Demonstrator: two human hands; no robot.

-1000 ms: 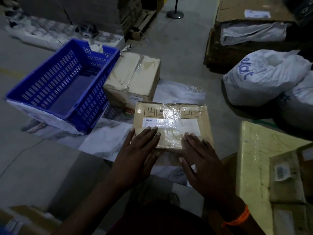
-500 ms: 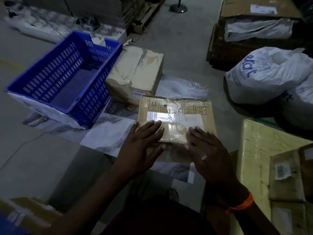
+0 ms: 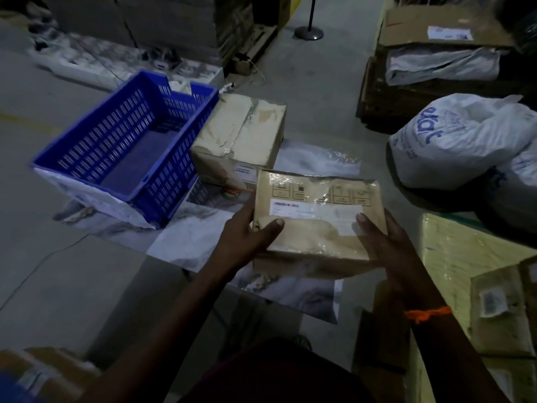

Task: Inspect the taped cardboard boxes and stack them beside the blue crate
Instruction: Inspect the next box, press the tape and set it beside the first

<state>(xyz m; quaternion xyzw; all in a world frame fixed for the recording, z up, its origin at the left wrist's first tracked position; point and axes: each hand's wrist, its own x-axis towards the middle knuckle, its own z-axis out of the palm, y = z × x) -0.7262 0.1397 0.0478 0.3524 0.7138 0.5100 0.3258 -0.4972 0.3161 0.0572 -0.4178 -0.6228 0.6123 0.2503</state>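
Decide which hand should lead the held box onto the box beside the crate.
Left, probably. The left hand grips the flat taped cardboard box on the edge nearest the larger taped cardboard box by the blue plastic crate.

label (image 3: 315,212) on held box (image 3: 313,242) unreadable, white sack (image 3: 465,146) cut off

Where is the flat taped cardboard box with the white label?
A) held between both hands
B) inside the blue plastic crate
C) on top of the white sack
A: the left hand and the right hand hold the flat taped cardboard box by its two sides, thumbs on its top.
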